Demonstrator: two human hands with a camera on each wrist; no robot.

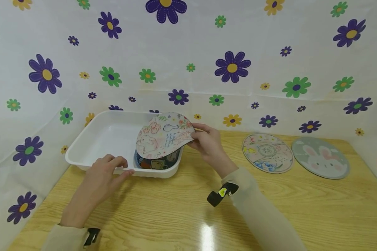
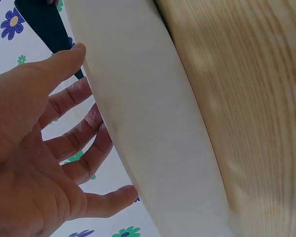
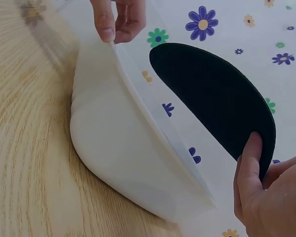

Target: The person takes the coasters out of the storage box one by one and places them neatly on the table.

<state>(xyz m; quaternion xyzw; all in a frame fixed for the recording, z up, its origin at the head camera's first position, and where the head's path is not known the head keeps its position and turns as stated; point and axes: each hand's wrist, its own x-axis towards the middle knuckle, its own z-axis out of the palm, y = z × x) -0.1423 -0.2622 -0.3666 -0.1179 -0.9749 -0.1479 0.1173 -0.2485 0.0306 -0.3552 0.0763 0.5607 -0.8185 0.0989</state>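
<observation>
My right hand (image 1: pixel 207 141) pinches the right edge of a round mouse pad (image 1: pixel 163 136) printed with pink flowers and a rabbit. It tilts above the right end of a white plastic tub (image 1: pixel 97 139). In the right wrist view the pad's plain black underside (image 3: pixel 212 89) faces the camera, with my right hand (image 3: pixel 271 192) at its lower edge. Beneath it, a dark cartoon-printed mouse pad (image 1: pixel 158 164) lies in the tub, partly covered. My left hand (image 1: pixel 105 177) holds the tub's front rim; the left wrist view shows thumb and fingertips at the rim (image 2: pixel 113 133).
On the wooden table (image 1: pixel 188 209), to the right, lie a floral round mouse pad (image 1: pixel 279 157) and a grey-green one with a white rabbit (image 1: pixel 323 160), side by side. A white flower-printed cloth (image 1: pixel 191 42) hangs behind and at both sides.
</observation>
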